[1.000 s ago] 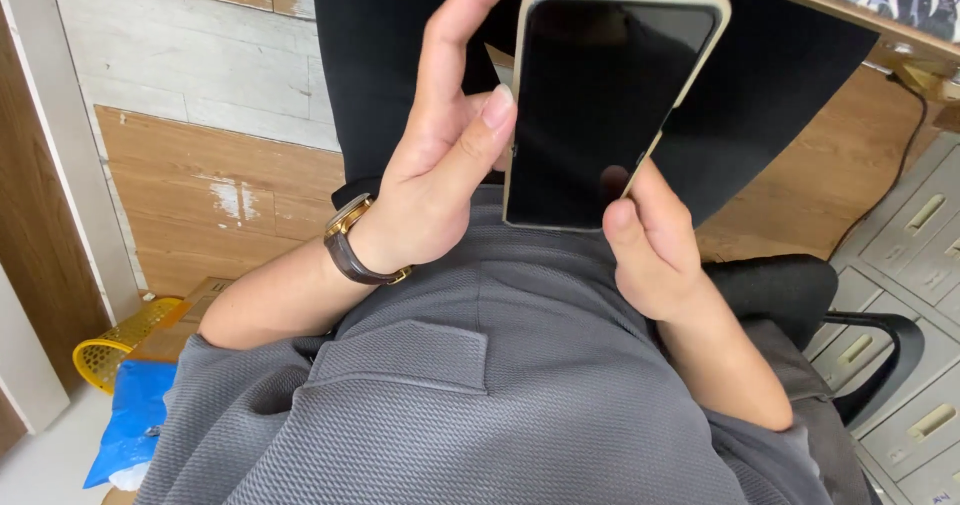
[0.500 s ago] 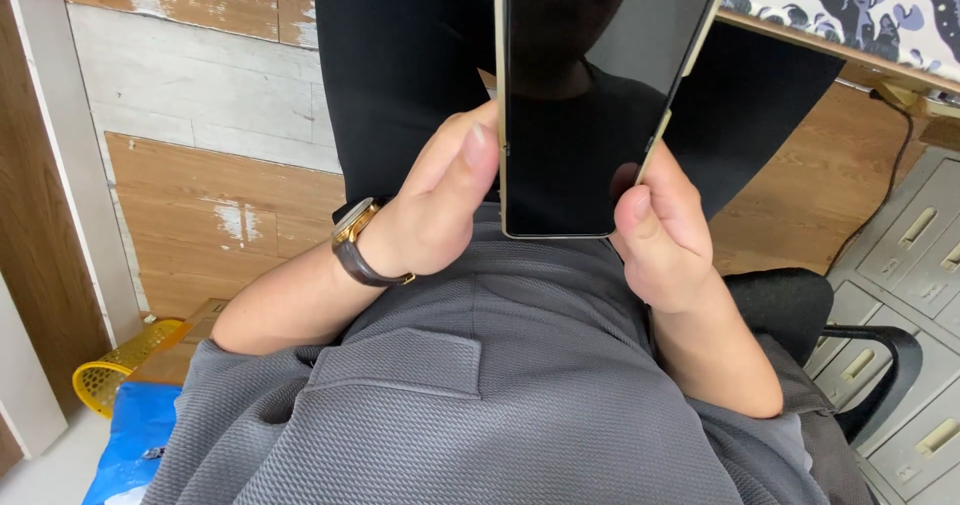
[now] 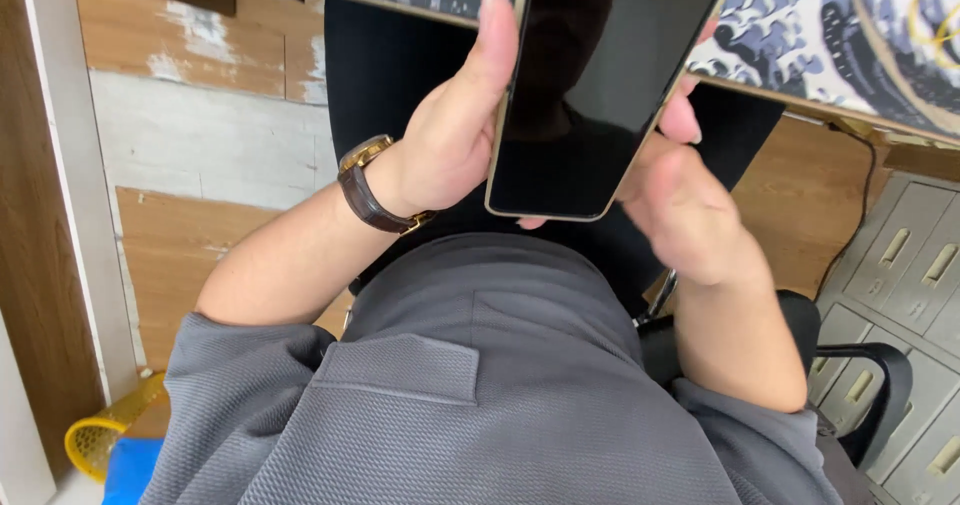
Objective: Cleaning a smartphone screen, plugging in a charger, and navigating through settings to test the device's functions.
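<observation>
A grey drawer cabinet [image 3: 905, 275], black chair armrest [image 3: 880, 385], yellow basket [image 3: 105, 430] and wave-patterned desk mat [image 3: 830, 35]

Even, bright indoor light; dark phone screen [image 3: 600, 85] reflects faintly; right hand [image 3: 690, 215] slightly motion-blurred; edges bend.

Phone [image 3: 600, 85] between left hand [image 3: 450, 135] and right hand [image 3: 690, 215], above lap.

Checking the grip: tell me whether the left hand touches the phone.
Touching: the head view shows the left hand wrapped along the phone edge, thumb against it.
</observation>
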